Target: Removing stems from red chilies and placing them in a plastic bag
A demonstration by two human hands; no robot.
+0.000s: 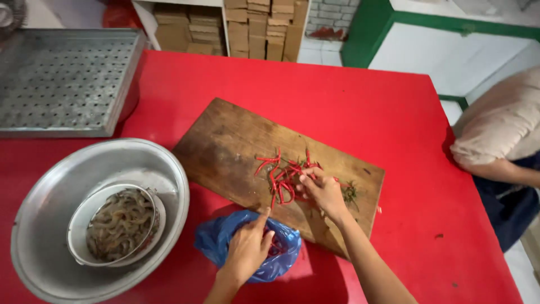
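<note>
Low in the frame, just left of centre, the left hand (pixel 247 247) rests on a crumpled blue plastic bag (pixel 225 239), fingers curled into its opening with the forefinger stretched toward the board; what they grip inside the bag cannot be told. Just above and to the right, the right hand (pixel 322 190) lies on a worn wooden cutting board (pixel 236 141), fingers bent and loosely closed over the edge of a pile of thin red chillies (pixel 281 174), which sits at the frame's centre. A few green stems (pixel 350 193) lie right of that hand.

At lower left a wide metal basin (pixel 169 180) holds 1 smaller bowl of raw grey shrimp (pixel 119 224). All stand on a red table (pixel 365 101). At upper left is a perforated metal tray (pixel 62 79). At the right edge another person's sleeve (pixel 500 124) shows. Stacked cardboard boxes (pixel 264 28) fill the top centre.
</note>
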